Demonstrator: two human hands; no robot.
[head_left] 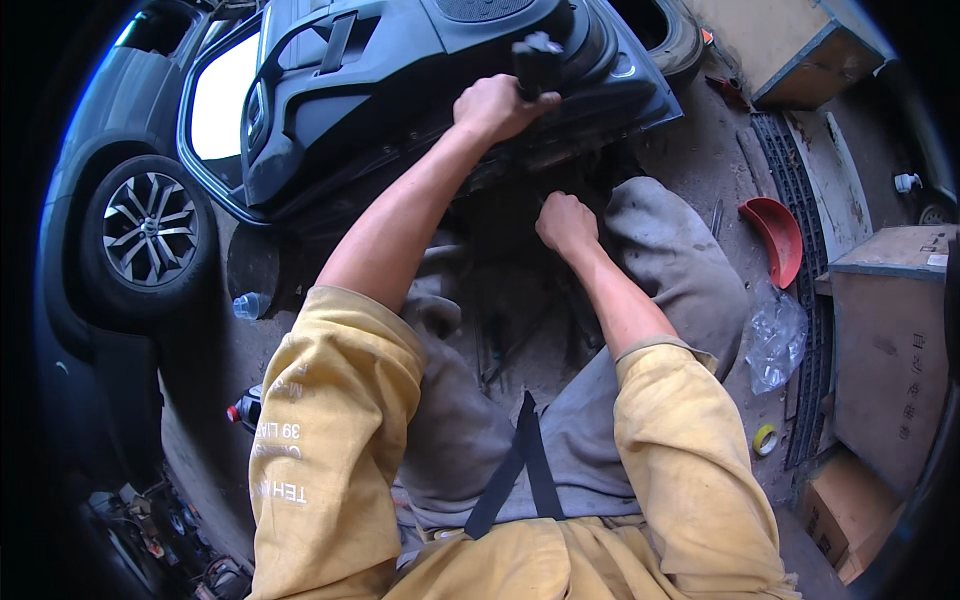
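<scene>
My left hand [497, 106] is closed on an upright dark tool [538, 72] with a dull metallic top, held over the lower edge of a dark car door [390, 70] with its trim panel, speaker grille and handle. My right hand [566, 222] is closed in a loose fist below the door, between my grey-clad knees; what it holds, if anything, is hidden in shadow. Thin tools [495, 345] lie on the floor between my legs.
A parked car's wheel [148, 225] stands left. A tire [668, 50] is behind the door. At right are a wooden crate [883, 360], red tray [775, 240], plastic bag [778, 340], tape roll [765, 440] and cardboard box [850, 505]. Machine parts [160, 530] lie lower left.
</scene>
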